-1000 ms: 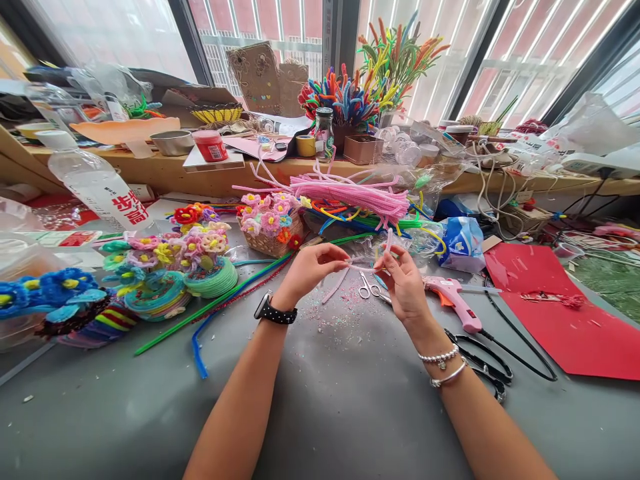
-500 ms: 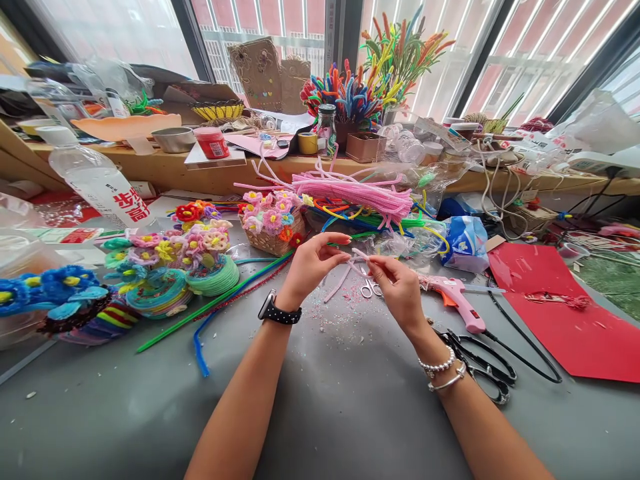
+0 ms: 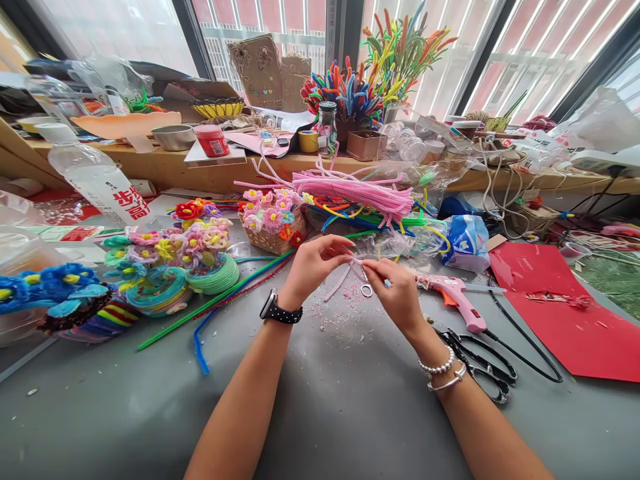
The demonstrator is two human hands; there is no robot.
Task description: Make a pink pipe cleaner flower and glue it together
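Note:
My left hand (image 3: 320, 263), a black watch on its wrist, pinches one end of a short light pink pipe cleaner (image 3: 356, 261) between thumb and finger. My right hand (image 3: 395, 287) grips the other end, its fingertips close to the left ones. Most of the pipe cleaner is hidden by the fingers. Below the hands another pale pink pipe cleaner piece (image 3: 336, 285) lies on the grey table (image 3: 330, 400) among pink fuzz crumbs. A pair of small white-handled scissors (image 3: 367, 290) rests there too, partly behind my right hand.
Right of my hands lie a pink glue gun (image 3: 460, 303), large black scissors (image 3: 483, 367) and a red sheet (image 3: 575, 313). Pipe cleaner flower pots (image 3: 213, 273) and a bottle (image 3: 100, 177) stand left. Behind is a pink pipe cleaner bundle (image 3: 350, 190).
My right hand has moved slightly left, closer to my left hand, so less of the pipe cleaner shows between them. It now covers more of the small scissors.

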